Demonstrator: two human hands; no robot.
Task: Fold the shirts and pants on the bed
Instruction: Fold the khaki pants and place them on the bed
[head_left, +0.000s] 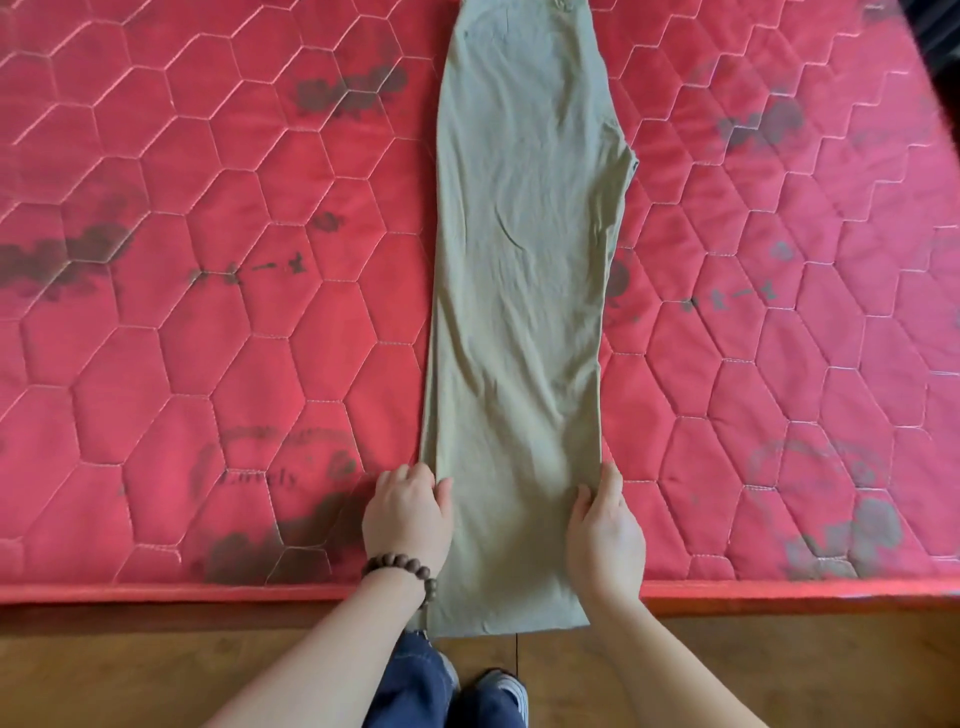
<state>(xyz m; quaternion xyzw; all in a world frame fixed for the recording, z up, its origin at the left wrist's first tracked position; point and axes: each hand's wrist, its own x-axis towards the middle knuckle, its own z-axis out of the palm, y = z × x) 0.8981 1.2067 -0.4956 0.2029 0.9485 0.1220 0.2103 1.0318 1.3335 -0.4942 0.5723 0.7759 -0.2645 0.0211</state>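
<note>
On a red quilted mattress (208, 312), a person is gripping khaki pants (519, 286) near their hems.
The pants are lying leg-over-leg, hems overhanging the bed edge; the left hand (408, 514) and right hand (605, 535) are pinching opposite side edges, probably readying a lengthwise fold.

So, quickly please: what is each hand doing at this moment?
Left hand: pinches the left edge of the long olive-green cloth pants.
Right hand: grips the right edge of the same pants.
</note>
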